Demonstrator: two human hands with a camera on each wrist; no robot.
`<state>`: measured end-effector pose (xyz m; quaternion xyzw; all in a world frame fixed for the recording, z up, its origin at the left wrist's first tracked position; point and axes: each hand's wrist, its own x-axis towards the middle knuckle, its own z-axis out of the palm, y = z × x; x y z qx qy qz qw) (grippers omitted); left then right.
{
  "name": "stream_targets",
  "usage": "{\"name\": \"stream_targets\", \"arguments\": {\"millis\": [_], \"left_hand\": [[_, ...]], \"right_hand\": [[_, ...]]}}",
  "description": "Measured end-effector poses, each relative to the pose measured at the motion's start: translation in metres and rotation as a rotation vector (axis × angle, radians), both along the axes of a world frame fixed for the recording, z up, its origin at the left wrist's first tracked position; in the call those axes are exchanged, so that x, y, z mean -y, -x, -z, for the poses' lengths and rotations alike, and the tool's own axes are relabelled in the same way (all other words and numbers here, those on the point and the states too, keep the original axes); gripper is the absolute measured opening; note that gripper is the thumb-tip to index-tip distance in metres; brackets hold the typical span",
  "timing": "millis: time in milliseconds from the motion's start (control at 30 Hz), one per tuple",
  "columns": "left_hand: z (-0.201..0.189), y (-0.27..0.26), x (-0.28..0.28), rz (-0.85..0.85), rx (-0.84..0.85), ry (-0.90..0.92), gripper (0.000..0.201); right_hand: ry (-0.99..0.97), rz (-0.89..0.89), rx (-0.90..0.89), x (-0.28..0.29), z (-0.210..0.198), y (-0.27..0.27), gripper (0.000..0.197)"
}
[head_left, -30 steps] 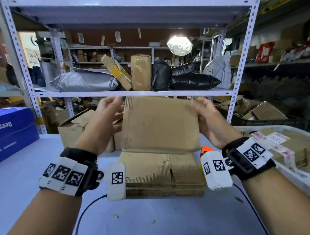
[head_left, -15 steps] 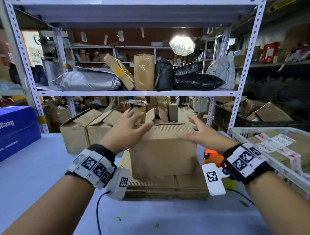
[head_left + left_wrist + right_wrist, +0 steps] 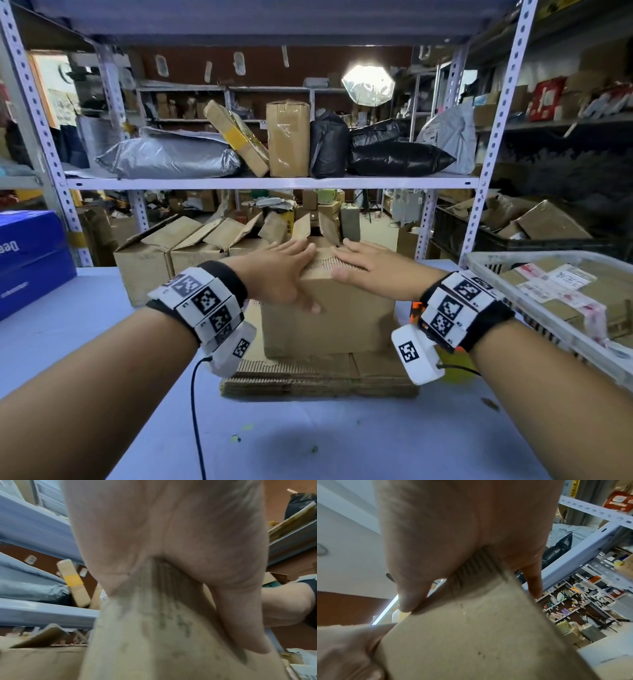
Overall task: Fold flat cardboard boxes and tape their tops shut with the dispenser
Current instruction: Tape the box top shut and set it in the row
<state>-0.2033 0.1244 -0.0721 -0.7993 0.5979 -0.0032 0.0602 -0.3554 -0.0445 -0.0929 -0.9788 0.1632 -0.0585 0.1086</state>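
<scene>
**Both hands pressing flat on top of a cardboard box**

A brown cardboard box [image 3: 329,322] stands upright on a stack of flat cardboard [image 3: 318,377] that lies near the middle of the desk [image 3: 85,329], towards its far edge. The left hand [image 3: 277,274] lies palm down on the left part of the box's top, fingers straight and together, the thumb hanging down over the near face of the box. The right hand [image 3: 373,267] lies palm down on the right part of the top, fingers also stretched out, the thumb at the near top edge. The fingertips of the two hands nearly meet over the middle of the top. Neither hand has anything in its grasp; both only press on the cardboard. The left wrist view shows the palm [image 3: 163,534] resting on the box's edge [image 3: 163,635], and the right wrist view shows the same for the other palm [image 3: 462,527] and the cardboard [image 3: 471,635].

Just right of the box, mostly hidden behind the right wrist, is an orange tape dispenser [image 3: 416,310]. Behind the box, along the far edge of the desk, stand several boxes with open flaps [image 3: 161,257]. A white basket [image 3: 486,263] holding taped parcels sits at the right edge, and a blue carton [image 3: 30,257] at the left edge. A metal shelf [image 3: 267,183] behind the desk carries parcels and bags.
</scene>
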Motion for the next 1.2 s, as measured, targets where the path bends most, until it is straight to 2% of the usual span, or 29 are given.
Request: {"name": "stream_targets", "arguments": {"millis": [67, 167, 267, 433, 533, 600, 667, 767, 833, 900, 967, 1200], "left_hand": [[0.003, -0.010, -0.008, -0.055, -0.058, 0.031, 0.124], [0.009, -0.021, -0.016, -0.041, -0.137, 0.107, 0.121], [0.007, -0.025, -0.014, -0.028, -0.186, 0.166, 0.115], [0.003, -0.040, -0.013, 0.005, -0.315, 0.192, 0.106], [0.004, -0.050, -0.011, -0.073, -0.498, 0.316, 0.103], [0.009, -0.053, -0.011, -0.129, -0.607, 0.343, 0.109], [0.018, -0.056, -0.009, -0.152, -0.525, 0.213, 0.108], [0.032, -0.051, -0.002, -0.160, -0.385, -0.091, 0.101], [0.037, -0.047, 0.005, -0.161, -0.298, -0.225, 0.103], [0.038, -0.044, 0.013, -0.188, -0.188, -0.314, 0.108], [0.040, -0.042, 0.020, -0.195, -0.134, -0.387, 0.109], [0.043, -0.045, 0.028, -0.164, -0.068, -0.429, 0.105]], "right_hand": [[-0.091, -0.024, 0.026, 0.007, 0.001, 0.006, 0.097], [-0.342, -0.117, 0.107, 0.016, 0.004, 0.016, 0.075], [-0.495, -0.153, 0.101, 0.023, 0.003, 0.022, 0.075], [-0.373, -0.159, 0.063, 0.030, -0.004, 0.025, 0.083], [-0.418, -0.148, 0.143, 0.032, -0.019, 0.038, 0.073], [-0.509, -0.083, 0.274, 0.037, -0.032, 0.053, 0.075], [-0.605, -0.023, 0.474, 0.048, -0.043, 0.066, 0.077], [-0.745, 0.134, 0.744, 0.068, -0.051, 0.065, 0.072], [-0.682, 0.299, 0.825, 0.083, -0.049, 0.045, 0.069], [-0.539, 0.444, 0.814, 0.100, -0.043, 0.017, 0.075], [-0.436, 0.535, 0.717, 0.113, -0.033, -0.014, 0.086], [-0.480, 0.725, 0.524, 0.130, 0.008, -0.094, 0.102]]}}
